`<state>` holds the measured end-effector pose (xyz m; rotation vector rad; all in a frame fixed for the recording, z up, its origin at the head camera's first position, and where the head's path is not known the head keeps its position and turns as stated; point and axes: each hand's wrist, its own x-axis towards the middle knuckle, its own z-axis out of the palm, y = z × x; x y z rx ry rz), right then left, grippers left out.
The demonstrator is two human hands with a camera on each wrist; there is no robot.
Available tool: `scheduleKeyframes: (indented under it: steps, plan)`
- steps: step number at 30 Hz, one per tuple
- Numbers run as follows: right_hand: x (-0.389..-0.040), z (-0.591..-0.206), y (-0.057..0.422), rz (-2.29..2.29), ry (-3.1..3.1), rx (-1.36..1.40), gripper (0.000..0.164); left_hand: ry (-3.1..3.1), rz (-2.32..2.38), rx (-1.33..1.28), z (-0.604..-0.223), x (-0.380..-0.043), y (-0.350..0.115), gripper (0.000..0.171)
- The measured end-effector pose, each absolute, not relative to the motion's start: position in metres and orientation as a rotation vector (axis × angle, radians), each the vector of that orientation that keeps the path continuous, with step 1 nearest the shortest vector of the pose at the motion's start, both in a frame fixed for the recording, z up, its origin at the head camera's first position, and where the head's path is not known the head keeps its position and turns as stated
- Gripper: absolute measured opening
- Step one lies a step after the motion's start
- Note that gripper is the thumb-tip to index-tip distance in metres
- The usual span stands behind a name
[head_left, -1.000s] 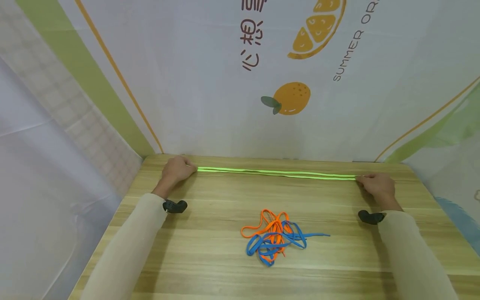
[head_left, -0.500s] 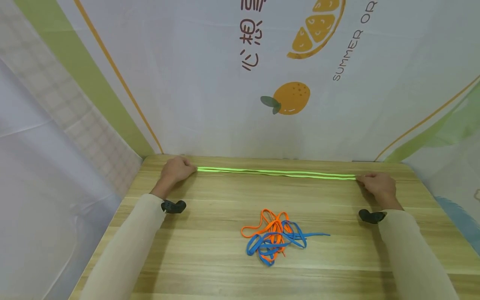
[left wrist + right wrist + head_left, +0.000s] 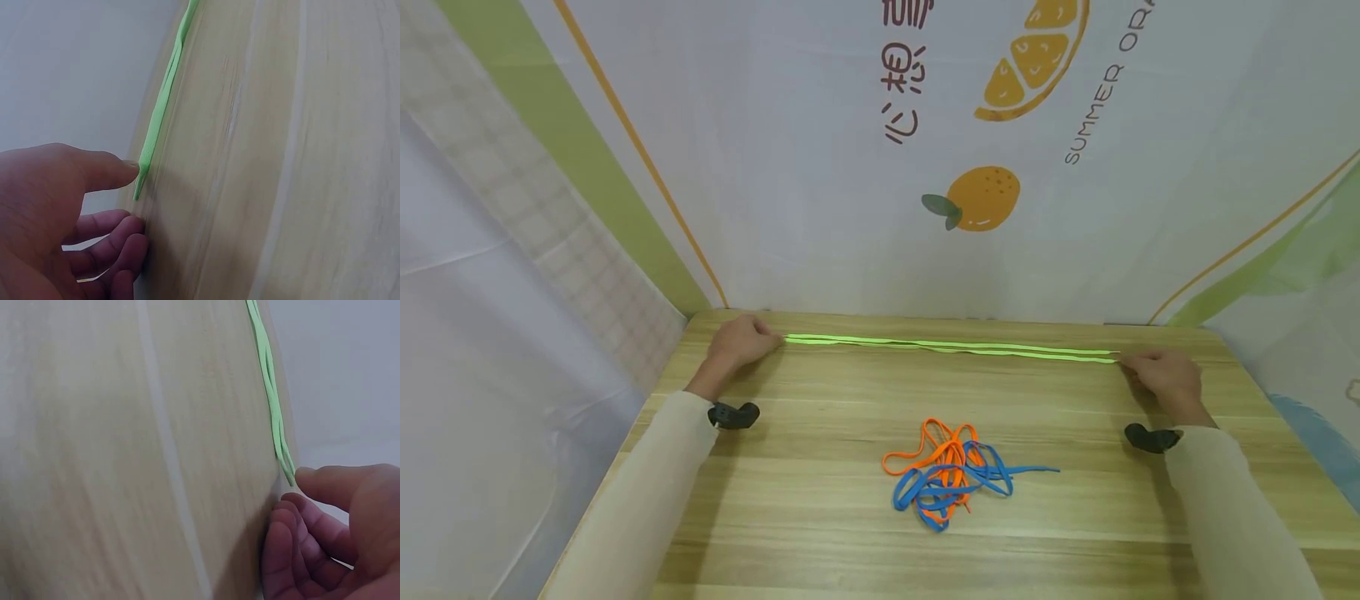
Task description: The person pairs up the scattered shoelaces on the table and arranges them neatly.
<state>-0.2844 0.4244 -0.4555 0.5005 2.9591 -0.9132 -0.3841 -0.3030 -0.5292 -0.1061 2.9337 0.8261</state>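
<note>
A bright green shoelace (image 3: pixel 955 344) lies stretched along the far part of the wooden table, in two nearly parallel strands. At its left end is my left hand (image 3: pixel 741 343); in the left wrist view the thumb (image 3: pixel 115 172) is spread from the loosely bent fingers, and the lace tip lies bare beside it. My right hand (image 3: pixel 1167 377) is at the opposite end. There the right wrist view has the thumb (image 3: pixel 325 484) right at the lace tips, with a gap to the curved fingers below. Neither hand grips the lace.
An orange shoelace (image 3: pixel 951 454) and a blue shoelace (image 3: pixel 940 492) lie tangled together in the middle of the table (image 3: pixel 820 517). A white printed cloth (image 3: pixel 820 208) hangs behind the table's far edge. Each wrist wears a small black camera.
Both hands have let go of the green lace ends and shifted slightly outward, left hand to the left, right hand to the right. The lace and the tangled pair stay in place.
</note>
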Motion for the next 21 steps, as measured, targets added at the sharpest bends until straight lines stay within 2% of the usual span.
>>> scheduleKeyframes:
  steps: [6,8,12,14,17,21]
  plan:
    - [-0.28,-0.456,0.428,-0.963,2.973,0.538,0.056,2.958,0.855,-0.101,-0.525,-0.372,-0.31,0.061]
    - [-0.277,-0.453,0.425,-1.034,2.958,0.56,0.057,2.958,0.889,-0.086,-0.501,-0.353,-0.298,0.062]
    - [-0.27,-0.444,0.417,-1.263,2.883,0.573,0.063,2.968,1.009,-0.075,-0.445,-0.303,-0.261,0.052]
    - [-0.266,-0.438,0.409,-1.405,2.837,0.563,0.064,2.974,1.083,-0.039,-0.43,-0.289,-0.249,0.05]
    - [-0.26,-0.43,0.395,-1.62,2.771,0.535,0.053,2.983,1.172,0.011,-0.42,-0.277,-0.235,0.047]
    - [-0.247,-0.419,0.374,-1.724,2.78,0.432,0.029,2.963,1.266,0.087,-0.413,-0.266,-0.219,0.043]
